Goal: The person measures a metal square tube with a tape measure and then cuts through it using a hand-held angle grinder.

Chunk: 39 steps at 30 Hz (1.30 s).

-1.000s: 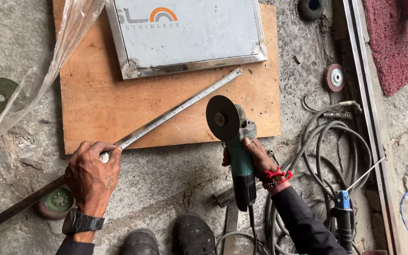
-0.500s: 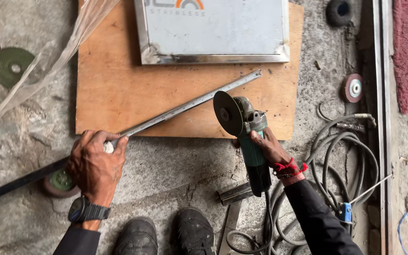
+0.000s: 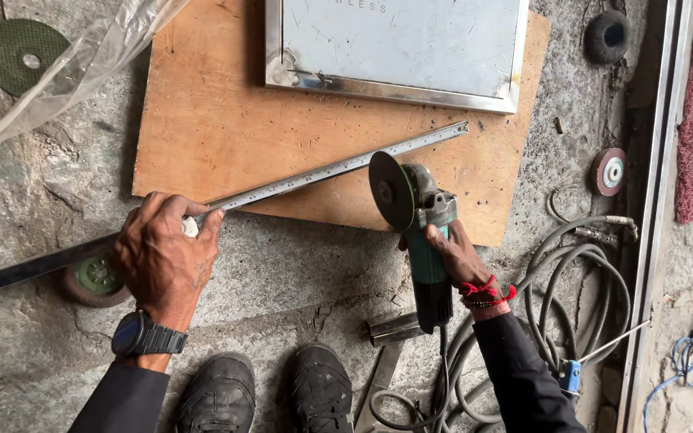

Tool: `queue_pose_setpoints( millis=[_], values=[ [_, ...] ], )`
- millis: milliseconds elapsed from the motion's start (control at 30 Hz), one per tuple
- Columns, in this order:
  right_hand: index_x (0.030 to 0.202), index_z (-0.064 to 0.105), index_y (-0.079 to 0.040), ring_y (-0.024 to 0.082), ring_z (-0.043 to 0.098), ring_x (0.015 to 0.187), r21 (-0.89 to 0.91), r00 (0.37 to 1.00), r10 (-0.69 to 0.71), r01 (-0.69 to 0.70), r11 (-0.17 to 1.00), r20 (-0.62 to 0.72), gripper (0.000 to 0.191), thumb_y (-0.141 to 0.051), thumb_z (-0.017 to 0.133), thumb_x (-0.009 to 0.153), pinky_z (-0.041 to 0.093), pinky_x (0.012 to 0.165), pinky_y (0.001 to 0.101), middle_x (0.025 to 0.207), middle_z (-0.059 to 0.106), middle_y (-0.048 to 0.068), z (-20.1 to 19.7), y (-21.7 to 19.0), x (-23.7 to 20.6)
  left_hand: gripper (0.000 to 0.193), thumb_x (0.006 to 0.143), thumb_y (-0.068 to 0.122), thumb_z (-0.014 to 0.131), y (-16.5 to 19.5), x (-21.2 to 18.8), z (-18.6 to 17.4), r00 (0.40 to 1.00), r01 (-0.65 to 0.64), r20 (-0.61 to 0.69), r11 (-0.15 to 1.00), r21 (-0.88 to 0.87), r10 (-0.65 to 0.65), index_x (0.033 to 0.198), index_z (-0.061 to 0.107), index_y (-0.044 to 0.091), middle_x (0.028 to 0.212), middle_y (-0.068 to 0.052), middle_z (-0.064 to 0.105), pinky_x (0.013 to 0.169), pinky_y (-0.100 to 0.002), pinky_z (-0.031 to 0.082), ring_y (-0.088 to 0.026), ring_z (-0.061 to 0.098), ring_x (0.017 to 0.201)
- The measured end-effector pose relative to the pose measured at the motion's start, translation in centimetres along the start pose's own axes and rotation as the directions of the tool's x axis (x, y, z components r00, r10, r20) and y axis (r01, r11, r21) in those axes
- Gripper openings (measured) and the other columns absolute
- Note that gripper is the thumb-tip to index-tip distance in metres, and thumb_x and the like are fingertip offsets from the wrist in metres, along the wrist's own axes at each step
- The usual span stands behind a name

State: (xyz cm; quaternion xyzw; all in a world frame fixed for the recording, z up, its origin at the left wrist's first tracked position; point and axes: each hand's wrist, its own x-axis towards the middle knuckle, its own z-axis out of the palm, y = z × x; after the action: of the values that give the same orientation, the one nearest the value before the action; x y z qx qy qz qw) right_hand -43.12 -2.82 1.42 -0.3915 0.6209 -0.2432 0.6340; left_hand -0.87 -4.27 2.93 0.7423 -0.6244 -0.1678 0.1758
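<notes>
A long thin metal bar (image 3: 338,168) lies slantwise over a wooden board (image 3: 218,136), its far end near the board's right side. My left hand (image 3: 164,255) grips the bar near the board's front edge. My right hand (image 3: 452,255) holds a green angle grinder (image 3: 423,240) by its body. The grinder's dark disc (image 3: 388,191) stands upright just in front of the bar, close to it; I cannot tell whether it touches. A wristwatch sits on my left wrist, red thread on my right.
A steel-framed panel (image 3: 399,48) lies on the board's far part. Loose grinding discs (image 3: 19,52) (image 3: 608,171) (image 3: 90,277) sit on the rough concrete floor. Coiled hoses and cables (image 3: 571,273) lie at the right, clear plastic sheeting (image 3: 74,72) at the far left. My shoes (image 3: 270,393) are below.
The view has shifted, so the board and panel appear further right and closer. The grinder disc has come nearer to the bar. My left hand keeps its hold on the bar.
</notes>
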Motion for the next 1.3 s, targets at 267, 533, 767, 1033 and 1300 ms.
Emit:
queue_pose_setpoints(
  millis=[267, 533, 767, 1033, 1300],
  values=[
    [0.133, 0.055, 0.002, 0.018, 0.065, 0.104, -0.236, 0.994, -0.104, 0.092, 0.967, -0.037, 0.065, -0.052, 0.063, 0.097, 0.055, 0.091, 0.0361, 0.118, 0.069, 0.014, -4.1, 4.1, 1.3, 0.026, 0.085, 0.038, 0.087, -2.2, 0.0, 0.3, 0.998, 0.04, 0.04, 0.997, 0.068, -0.043, 0.092, 0.075, 0.016, 0.098, 0.0, 0.072, 0.072, -0.042, 0.052, -0.024, 0.068, 0.085],
    [0.139, 0.045, -0.002, 0.022, 0.068, 0.107, -0.132, 0.994, 0.07, -0.081, 0.988, -0.086, 0.081, -0.058, 0.068, 0.086, 0.057, 0.092, 0.0389, 0.121, 0.068, 0.015, -3.6, 4.1, 1.4, 0.024, 0.087, 0.037, 0.087, -2.2, -0.3, -0.1, 1.0, 0.024, 0.019, 0.999, 0.039, -0.025, 0.09, 0.075, 0.016, 0.099, 0.0, 0.071, 0.07, -0.041, 0.052, -0.025, 0.067, 0.088],
    [0.141, 0.047, -0.003, 0.021, 0.069, 0.109, -0.167, 0.996, 0.053, -0.064, 0.984, -0.066, 0.078, -0.055, 0.068, 0.088, 0.058, 0.092, 0.0366, 0.124, 0.068, 0.014, -2.4, 1.9, 1.3, 0.025, 0.087, 0.037, 0.087, -1.8, -0.3, -0.4, 1.0, 0.01, 0.0, 0.999, 0.047, -0.01, 0.089, 0.074, 0.015, 0.098, 0.001, 0.07, 0.069, -0.041, 0.051, -0.025, 0.067, 0.089],
    [0.132, 0.055, -0.003, 0.022, 0.074, 0.096, -0.172, 0.999, 0.029, -0.031, 0.985, -0.017, 0.073, -0.06, 0.066, 0.087, 0.06, 0.085, 0.0375, 0.106, 0.075, 0.014, -1.4, 0.2, 0.9, 0.026, 0.087, 0.036, 0.088, -1.6, -0.3, -0.8, 1.0, 0.006, -0.001, 1.0, 0.028, -0.006, 0.089, 0.073, 0.015, 0.099, 0.002, 0.069, 0.069, -0.041, 0.05, -0.026, 0.067, 0.091],
    [0.125, 0.061, -0.003, 0.023, 0.076, 0.089, -0.189, 0.999, -0.018, 0.023, 0.982, 0.027, 0.078, -0.068, 0.065, 0.084, 0.063, 0.081, 0.0398, 0.097, 0.077, 0.014, -0.4, -1.1, 0.8, 0.025, 0.086, 0.035, 0.088, -1.7, -0.4, -0.6, 1.0, -0.004, -0.004, 1.0, 0.027, 0.004, 0.087, 0.072, 0.014, 0.099, 0.001, 0.069, 0.071, -0.042, 0.051, -0.026, 0.067, 0.092]
  ],
)
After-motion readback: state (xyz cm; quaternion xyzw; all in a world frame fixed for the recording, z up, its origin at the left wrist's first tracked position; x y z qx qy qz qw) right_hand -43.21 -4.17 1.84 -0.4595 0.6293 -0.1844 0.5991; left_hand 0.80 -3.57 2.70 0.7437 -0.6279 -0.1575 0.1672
